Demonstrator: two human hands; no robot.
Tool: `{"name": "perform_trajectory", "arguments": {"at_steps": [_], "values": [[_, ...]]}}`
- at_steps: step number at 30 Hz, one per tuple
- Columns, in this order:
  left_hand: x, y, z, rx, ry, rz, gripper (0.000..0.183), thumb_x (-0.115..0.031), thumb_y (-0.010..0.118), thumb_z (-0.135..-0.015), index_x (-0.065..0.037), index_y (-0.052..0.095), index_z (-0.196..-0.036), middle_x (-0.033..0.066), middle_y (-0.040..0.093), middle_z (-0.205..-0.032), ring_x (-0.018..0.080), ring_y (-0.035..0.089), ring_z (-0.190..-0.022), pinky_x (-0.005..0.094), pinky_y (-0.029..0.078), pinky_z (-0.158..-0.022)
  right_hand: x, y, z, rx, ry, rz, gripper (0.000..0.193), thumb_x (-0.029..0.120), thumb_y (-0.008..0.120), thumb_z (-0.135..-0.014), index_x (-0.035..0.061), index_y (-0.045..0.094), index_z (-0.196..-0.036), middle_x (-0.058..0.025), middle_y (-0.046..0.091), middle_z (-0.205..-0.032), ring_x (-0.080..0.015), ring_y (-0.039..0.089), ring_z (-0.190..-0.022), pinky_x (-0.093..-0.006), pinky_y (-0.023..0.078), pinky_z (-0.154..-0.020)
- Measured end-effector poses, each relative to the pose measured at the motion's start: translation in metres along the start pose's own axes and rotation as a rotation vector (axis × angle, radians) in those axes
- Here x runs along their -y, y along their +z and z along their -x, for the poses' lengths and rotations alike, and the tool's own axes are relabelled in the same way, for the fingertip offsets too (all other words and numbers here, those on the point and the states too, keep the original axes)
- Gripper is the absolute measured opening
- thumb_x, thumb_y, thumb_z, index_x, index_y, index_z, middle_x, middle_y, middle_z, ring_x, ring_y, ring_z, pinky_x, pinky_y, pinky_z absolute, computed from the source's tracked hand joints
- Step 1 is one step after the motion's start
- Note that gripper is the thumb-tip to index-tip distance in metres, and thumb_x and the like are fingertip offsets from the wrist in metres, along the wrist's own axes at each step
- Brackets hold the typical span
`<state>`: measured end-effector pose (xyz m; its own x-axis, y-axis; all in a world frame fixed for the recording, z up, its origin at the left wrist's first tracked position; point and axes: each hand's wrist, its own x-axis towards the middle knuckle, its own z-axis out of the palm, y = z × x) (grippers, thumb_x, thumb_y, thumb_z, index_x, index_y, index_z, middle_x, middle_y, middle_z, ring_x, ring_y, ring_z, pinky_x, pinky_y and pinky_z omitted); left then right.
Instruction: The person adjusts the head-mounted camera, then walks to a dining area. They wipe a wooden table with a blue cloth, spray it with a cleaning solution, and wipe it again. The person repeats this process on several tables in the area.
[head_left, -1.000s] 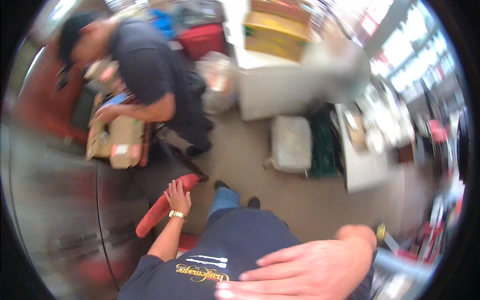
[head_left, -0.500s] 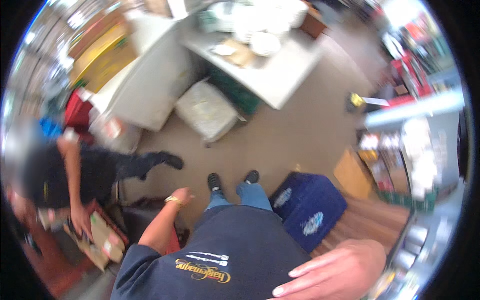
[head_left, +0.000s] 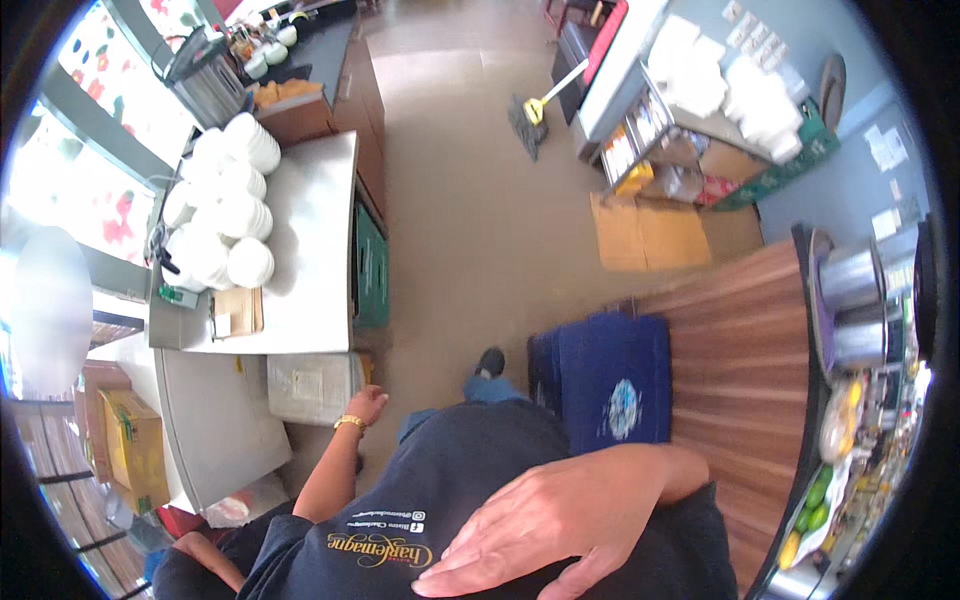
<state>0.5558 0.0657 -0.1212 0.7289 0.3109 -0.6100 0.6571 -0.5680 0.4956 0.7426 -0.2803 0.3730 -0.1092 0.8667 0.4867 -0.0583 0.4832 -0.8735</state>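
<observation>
The right hand (head_left: 560,525) is lying flat and open at the bottom centre of the frame, fingers spread and pressing against the person's own dark blue shirt (head_left: 450,490), holding nothing. The left hand (head_left: 368,404) is hanging loose at lower left of centre, a gold watch (head_left: 349,423) on its wrist, fingers slightly curled and empty, just beside a pale lidded tub (head_left: 310,385) that is sitting low against the steel table (head_left: 300,250). The 2 hands are well apart, one on each side of the body.

The table is carrying stacks of white bowls (head_left: 225,205) at the left of the frame, grouped close together at the far end, probably so the near end stays free for work; a small cardboard box (head_left: 238,312) is resting at the near edge. A green crate (head_left: 370,265) is tucked under the table's right side, out of the walkway; what it is holding cannot be told.

Right of centre, 2 or more dark blue crates (head_left: 610,380) are standing against the wooden counter (head_left: 740,370), their contents hidden. At far right, steel canisters (head_left: 850,300) are sitting on the counter, and below them bins are holding green and yellow fruit (head_left: 815,500). At the upper right, open shelves (head_left: 700,130) are holding white stacked ware and packets, with flattened cardboard (head_left: 650,232) lying on the floor below. A mop (head_left: 535,110) is lying at top centre.
</observation>
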Motion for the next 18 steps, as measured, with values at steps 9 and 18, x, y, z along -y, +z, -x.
{"name": "perform_trajectory", "arguments": {"at_steps": [9, 18], "values": [[-0.224, -0.06, -0.138, 0.006, 0.24, -0.043, 0.048, -0.036, 0.069, -0.094, -0.005, 0.068, -0.131, 0.0217, 0.074, -0.118, 0.0404, 0.07, -0.112, 0.0481, 0.054, -0.1, -0.032, -0.172, 0.035, 0.061, 0.123, -0.092, 0.083, 0.062, 0.039, -0.108, -0.0011, 0.035, -0.162, -0.0207, 0.024, -0.173, -0.0359, 0.022, -0.161, -0.0587, 0.017, -0.127], [-0.343, -0.168, -0.396, 0.045, 0.359, -0.313, 0.041, -0.038, 0.064, -0.098, -0.006, 0.07, -0.123, 0.0217, 0.071, -0.124, 0.0429, 0.066, -0.116, 0.0523, 0.052, -0.101, -0.152, -0.447, 0.086, -0.183, 0.695, 0.065, 0.072, 0.052, 0.045, -0.11, 0.0102, 0.032, -0.166, -0.013, 0.025, -0.174, -0.0284, 0.019, -0.162, -0.0489, 0.011, -0.13]]}}
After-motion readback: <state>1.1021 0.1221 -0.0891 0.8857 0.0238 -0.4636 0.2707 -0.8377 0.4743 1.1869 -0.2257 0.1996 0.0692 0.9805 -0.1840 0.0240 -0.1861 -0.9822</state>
